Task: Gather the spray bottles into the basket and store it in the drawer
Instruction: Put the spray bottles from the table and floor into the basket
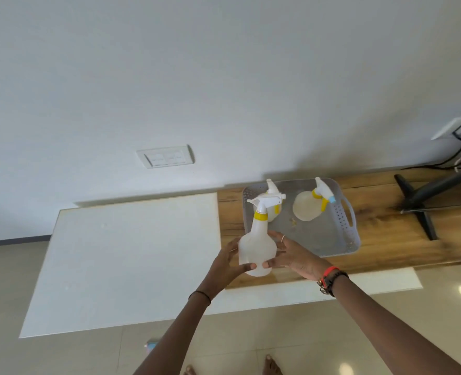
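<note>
A translucent white spray bottle with a yellow collar and white trigger head is held upright between both hands, just left of the basket's front corner. My left hand grips its left side, my right hand its right side. The grey perforated basket stands on the wooden top. Inside it are two more bottles: one at the back left, partly hidden behind the held bottle's head, and one at the back right with a yellow trigger.
The basket stands on a wooden cabinet top. A white surface lies to its left. A black stand base and cables sit at the right. A wall socket is behind. No drawer is in view.
</note>
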